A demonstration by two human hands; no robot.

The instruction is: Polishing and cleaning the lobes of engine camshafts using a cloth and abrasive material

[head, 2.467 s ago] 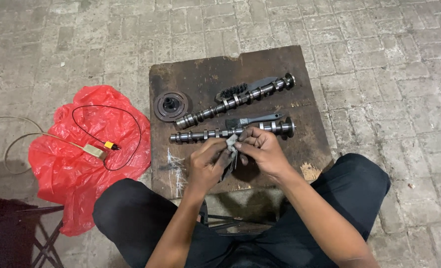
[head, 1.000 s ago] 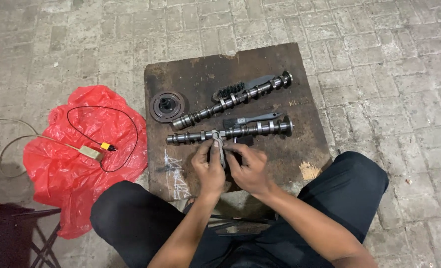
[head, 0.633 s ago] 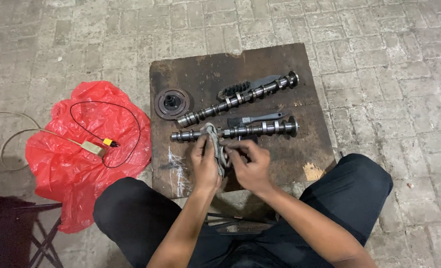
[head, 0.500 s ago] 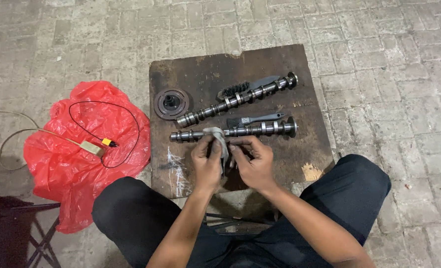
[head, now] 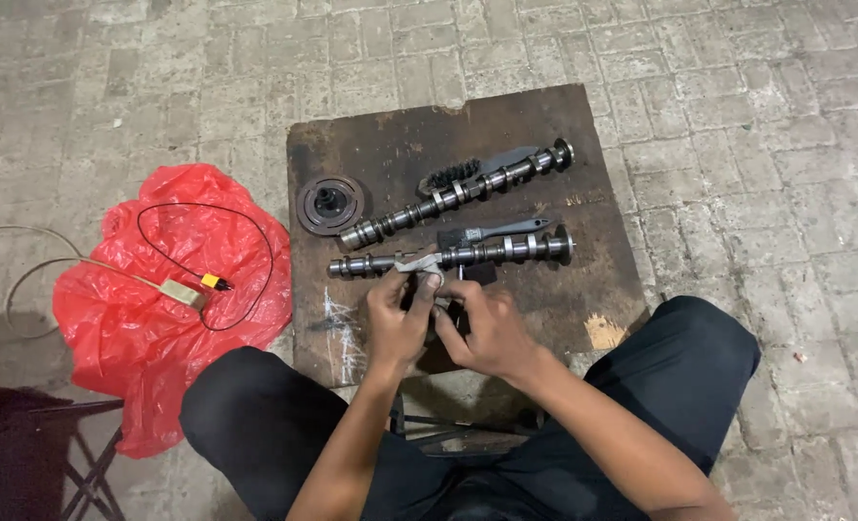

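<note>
Two steel camshafts lie on a dark board (head: 583,289): the far camshaft (head: 458,193) runs diagonally, the near camshaft (head: 467,255) lies almost level. My left hand (head: 397,318) and my right hand (head: 482,326) meet just in front of the near camshaft. Together they pinch a small grey metal part (head: 421,263) that rests against the shaft's left half. My fingers hide most of that part.
A round pulley-like disc (head: 329,205) sits at the board's left. A wire brush (head: 467,172) and a small grey-handled tool (head: 491,233) lie between the shafts. A red plastic bag (head: 159,318) with a black cable and small box lies on the brick floor to the left. My knees flank the board.
Both hands stay at the near camshaft, working the small metal part. They have drawn slightly back toward me, and the part now lies lower against the shaft.
</note>
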